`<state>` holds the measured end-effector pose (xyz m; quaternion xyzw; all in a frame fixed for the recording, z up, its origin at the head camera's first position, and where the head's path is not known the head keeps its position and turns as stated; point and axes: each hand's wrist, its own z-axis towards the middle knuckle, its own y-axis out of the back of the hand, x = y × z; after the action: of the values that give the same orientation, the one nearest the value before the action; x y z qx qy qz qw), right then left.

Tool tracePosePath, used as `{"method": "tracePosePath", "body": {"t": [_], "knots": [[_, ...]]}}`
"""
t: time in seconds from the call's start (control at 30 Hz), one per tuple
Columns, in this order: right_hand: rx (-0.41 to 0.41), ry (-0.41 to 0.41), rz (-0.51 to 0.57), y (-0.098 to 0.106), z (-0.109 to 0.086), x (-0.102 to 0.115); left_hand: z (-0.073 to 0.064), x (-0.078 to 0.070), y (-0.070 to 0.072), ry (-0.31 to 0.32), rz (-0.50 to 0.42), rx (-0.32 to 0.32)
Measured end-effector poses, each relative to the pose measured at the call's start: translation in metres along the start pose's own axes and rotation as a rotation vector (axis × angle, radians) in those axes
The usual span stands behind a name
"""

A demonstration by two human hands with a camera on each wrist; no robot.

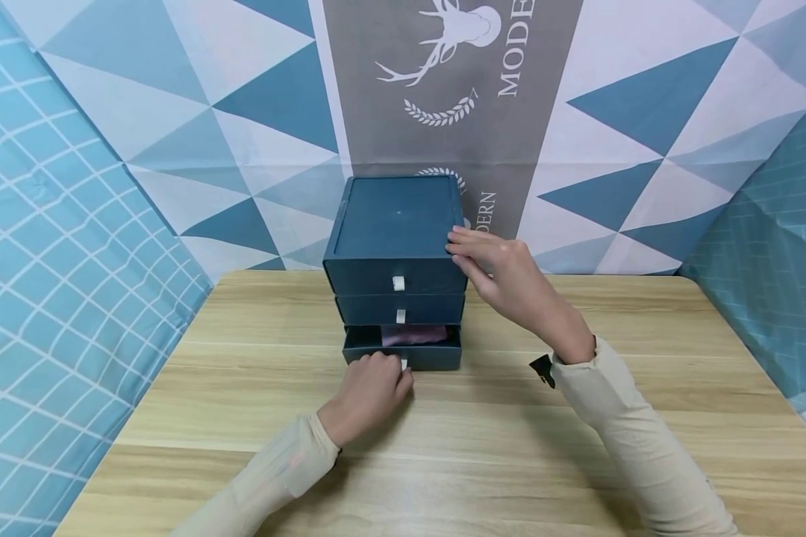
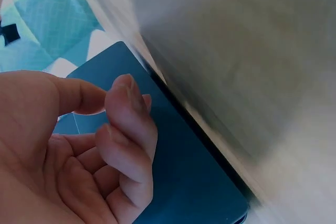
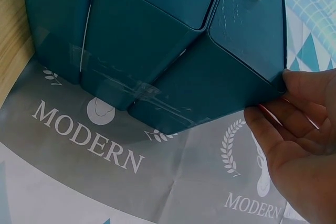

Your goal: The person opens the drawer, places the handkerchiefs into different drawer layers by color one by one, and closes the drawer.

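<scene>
A dark blue drawer cabinet (image 1: 396, 216) with three stacked drawers stands at the back of the table. Its bottom drawer (image 1: 436, 359) is pulled partway out, showing a pinkish-purple cloth (image 1: 413, 335) inside. At that drawer's front, my left hand (image 1: 371, 391) pinches the small white pull tab (image 1: 404, 365), with its fingers curled in the left wrist view. My right hand (image 1: 504, 276) holds the cabinet's upper right front corner, thumb and fingers on either side of the edge in the right wrist view.
White tabs mark the top drawer (image 1: 363, 276) and the middle drawer (image 1: 363, 308), both pushed in. Behind the wooden table (image 1: 262, 358) hangs a patterned wall cloth (image 1: 262, 112), close to the cabinet's back. Blue tile-patterned cloth (image 1: 54, 298) borders the sides.
</scene>
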<state>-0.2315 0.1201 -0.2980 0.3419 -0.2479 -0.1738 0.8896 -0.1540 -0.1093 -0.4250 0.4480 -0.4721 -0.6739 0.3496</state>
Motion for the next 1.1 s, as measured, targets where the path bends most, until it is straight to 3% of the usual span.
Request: {"method": "tracePosePath", "body": {"t": [0.3, 0.5, 0.77, 0.9, 1.0, 1.1], "knots": [[0.001, -0.01, 0.014, 0.0, -0.001, 0.0, 0.028, 0.009, -0.008, 0.001, 0.05, -0.034], [-0.002, -0.005, 0.004, 0.0, 0.0, 0.001, 0.039, 0.012, -0.008, 0.009, 0.022, -0.037], [0.004, -0.032, 0.022, -0.003, -0.002, 0.002, 0.034, 0.012, -0.006, 0.023, 0.013, -0.007], [0.082, -0.062, -0.04, -0.001, -0.008, 0.004, 0.03, 0.011, -0.003, 0.004, 0.035, -0.02], [0.155, -0.091, -0.156, 0.0, -0.022, 0.004, 0.026, 0.009, -0.001, -0.05, 0.052, -0.08], [0.187, -0.123, -0.246, 0.0, -0.046, 0.0, 0.017, 0.01, 0.003, -0.157, 0.089, -0.164]]}}
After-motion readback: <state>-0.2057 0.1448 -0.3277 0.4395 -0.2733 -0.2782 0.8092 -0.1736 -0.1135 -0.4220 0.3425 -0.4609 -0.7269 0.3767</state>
